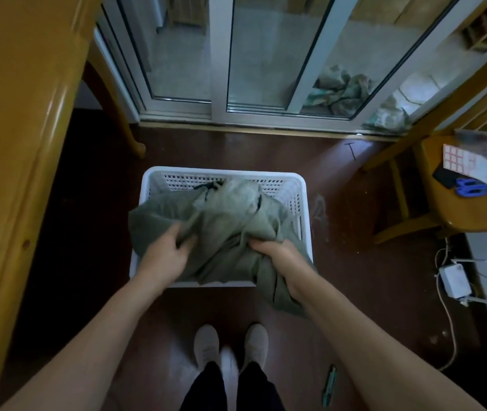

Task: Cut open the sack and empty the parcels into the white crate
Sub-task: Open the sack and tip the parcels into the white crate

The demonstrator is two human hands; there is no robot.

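Sack (221, 229) cloth drapes over the white crate (301, 185) — contents hidden; left hand (168, 253) and right hand (278, 253) each clutch its folds.

A: Is the white crate (301, 185) reachable from above?

B: Barely. The grey-green sack (221, 232) drapes over most of its opening; only the far strip is bare.

A: Around it?

B: Open floor (236, 149) beyond; table (14, 143) left, wooden chair (458, 215) right.

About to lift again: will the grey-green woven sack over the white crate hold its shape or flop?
Probably floppy: the grey-green woven sack bunches where both hands grip it and drapes over the white plastic crate's rim. Likely light, since it looks collapsed.
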